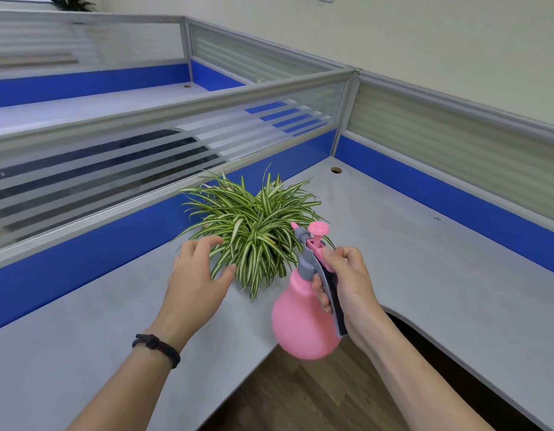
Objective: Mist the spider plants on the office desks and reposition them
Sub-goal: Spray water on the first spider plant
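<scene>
Two hands at work over one spider plant (253, 225), which sits on the grey desk (409, 231) against the blue partition (82, 244) at about 10 o'clock from the desk's inner curve. Right hand (347, 284) wraps the grey trigger handle of the pink spray bottle (300, 325), thumb on top, nozzle aimed at the foliage from 4 o'clock; the bottle hangs partly past the desk edge. Left hand (198, 275) spread wide, holding nothing, fingertips at the leaves on the 8 o'clock side. Risks, as I judge them: mist landing on the left hand or partition rather than the leaves; spread fingers creasing the thin blades; pot hidden under foliage, so a blind grab to move it could tip it.
</scene>
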